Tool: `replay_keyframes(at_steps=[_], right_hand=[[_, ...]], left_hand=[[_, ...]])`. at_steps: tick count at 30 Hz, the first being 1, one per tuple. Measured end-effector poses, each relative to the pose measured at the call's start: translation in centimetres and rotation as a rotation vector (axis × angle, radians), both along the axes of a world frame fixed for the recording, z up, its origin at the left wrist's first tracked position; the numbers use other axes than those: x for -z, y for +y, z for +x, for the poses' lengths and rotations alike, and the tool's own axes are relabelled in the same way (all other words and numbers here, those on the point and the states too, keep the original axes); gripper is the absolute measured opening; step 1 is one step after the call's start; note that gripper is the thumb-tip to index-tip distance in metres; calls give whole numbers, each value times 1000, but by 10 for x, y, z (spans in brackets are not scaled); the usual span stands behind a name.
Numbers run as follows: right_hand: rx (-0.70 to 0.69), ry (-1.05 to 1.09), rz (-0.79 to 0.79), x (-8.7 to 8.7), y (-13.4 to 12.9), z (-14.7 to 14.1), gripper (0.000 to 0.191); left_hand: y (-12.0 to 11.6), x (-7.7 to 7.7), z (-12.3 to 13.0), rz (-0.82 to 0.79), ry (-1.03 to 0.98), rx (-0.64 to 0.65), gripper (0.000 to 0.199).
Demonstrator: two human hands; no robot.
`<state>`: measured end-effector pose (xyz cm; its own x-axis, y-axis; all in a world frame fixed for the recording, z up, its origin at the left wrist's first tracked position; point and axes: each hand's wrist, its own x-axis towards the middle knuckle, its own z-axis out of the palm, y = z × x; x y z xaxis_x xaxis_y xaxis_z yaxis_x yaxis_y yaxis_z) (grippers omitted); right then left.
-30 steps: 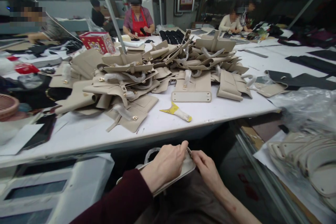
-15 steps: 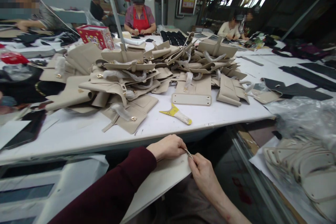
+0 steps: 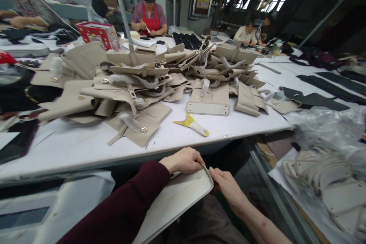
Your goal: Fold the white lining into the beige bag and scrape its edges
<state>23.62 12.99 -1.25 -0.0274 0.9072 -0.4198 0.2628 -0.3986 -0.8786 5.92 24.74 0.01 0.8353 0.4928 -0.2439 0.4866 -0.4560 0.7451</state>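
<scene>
A pale leather bag piece [image 3: 180, 198] with a rounded corner and layered edges lies slanted over my lap, below the table edge. My left hand [image 3: 185, 160], in a dark red sleeve, has its fingers curled over the far edge close to the corner. At the right side of that corner, my right hand [image 3: 224, 183] pinches the rim between thumb and bent fingers; the fingertips underneath are hidden. Just beyond my hands, a yellow-and-white scraper-like tool [image 3: 193, 125] rests on the table.
A heap of beige bag parts [image 3: 134, 95] with wrapped handles covers the white table [image 3: 85, 152]. Right of me, pale oval-cornered panels [image 3: 343, 194] are stacked beside clear plastic [image 3: 328, 129]. A red box [image 3: 98, 36] stands behind the heap. Several people work farther back.
My right hand has shifted slightly right and down around the corner, so more of the rounded corner shows. My left hand stays nearly in place. The view has turned a little.
</scene>
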Motion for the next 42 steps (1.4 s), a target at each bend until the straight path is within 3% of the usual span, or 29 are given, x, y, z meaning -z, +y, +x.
replay_keyframes(at_steps=[5, 15, 23, 27, 30, 35, 39, 42], right_hand=[[-33, 229, -171, -4, 7, -1, 55], [-127, 27, -107, -7, 13, -3, 57], [-218, 100, -354, -12, 26, 0, 63], [-288, 78, -440, -16, 41, 7, 60], [-327, 31, -433, -12, 47, 10, 57], [-352, 39, -332, -1, 34, 5, 67], [-249, 129, -208, 7, 19, 4, 73], [-229, 329, -228, 15, 17, 7, 69]], left_hand=[[-3, -2, 1, 33, 7, 3, 32], [-6, -6, 1, 34, 45, -31, 37], [-2, -16, -5, -15, 83, 19, 42], [-10, -25, -25, -1, 50, 9, 52], [-32, -33, -59, 69, 31, -133, 55], [-92, -34, -116, 128, 114, -555, 47], [-128, -23, -115, 255, 113, -782, 37], [-136, -14, -93, 400, 81, -815, 32]])
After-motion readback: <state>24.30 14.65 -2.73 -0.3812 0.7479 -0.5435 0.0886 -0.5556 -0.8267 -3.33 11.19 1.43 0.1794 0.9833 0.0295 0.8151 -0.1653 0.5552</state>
